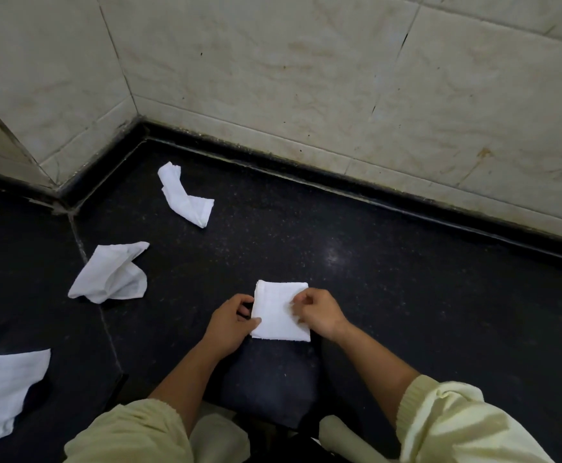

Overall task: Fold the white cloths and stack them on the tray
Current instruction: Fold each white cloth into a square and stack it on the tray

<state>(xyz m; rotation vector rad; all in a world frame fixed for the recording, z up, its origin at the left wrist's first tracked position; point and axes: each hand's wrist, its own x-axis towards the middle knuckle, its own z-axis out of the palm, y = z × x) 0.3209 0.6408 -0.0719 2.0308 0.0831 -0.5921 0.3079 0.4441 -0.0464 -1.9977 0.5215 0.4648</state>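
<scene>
Dark speckled surface (389, 269), stained tiled walls (289, 68)

The folded cloth (279, 309) is white woven fabric, matt and finely textured. The crumpled cloth (186, 195) at 10 o'clock and the flat cloth (2, 389) at 8 o'clock show the same soft matt weave. The stone surface (389, 279) is dark, speckled and polished, with a faint sheen. The wall tiles (306, 78) at 12 o'clock look like cream ceramic, veined and stained. The sleeve (456, 426) at 5 o'clock is pale yellow knit.

The spread cloth (2, 389) runs off the left edge; the right hand (319, 312) overlaps the folded cloth (277, 312).
</scene>
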